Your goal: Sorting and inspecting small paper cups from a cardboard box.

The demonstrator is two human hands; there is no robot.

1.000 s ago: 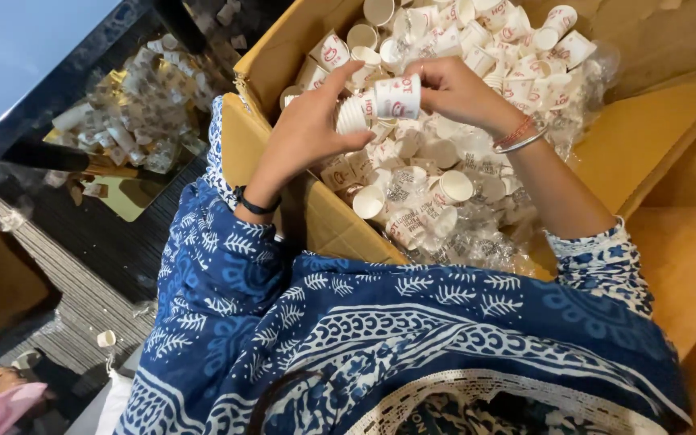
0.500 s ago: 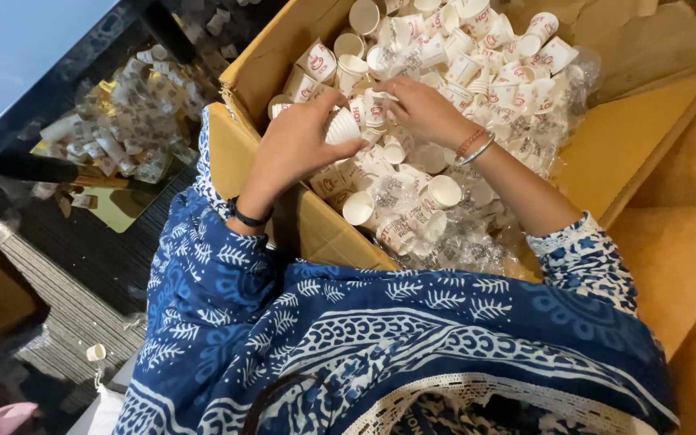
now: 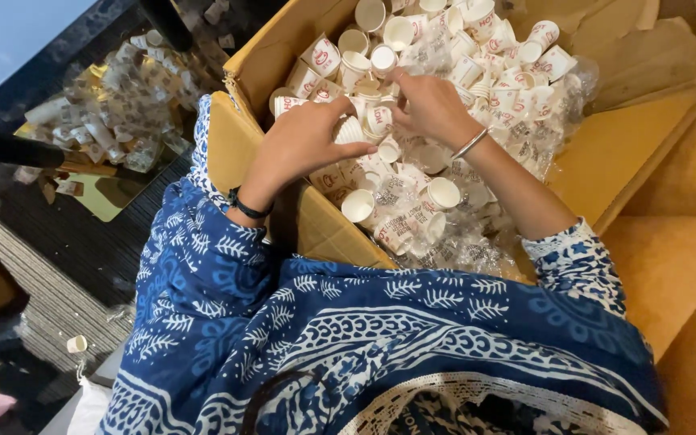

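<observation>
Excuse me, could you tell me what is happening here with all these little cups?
A person in a blue and white patterned garment is leaning over an open cardboard box full of small white paper cups, many loose and some in clear plastic wrap. The left hand grips a short stack of cups, while the right hand reaches into the pile beside it, its fingers among the cups. More cups lie heaped on the dark glass table to the left.
</observation>
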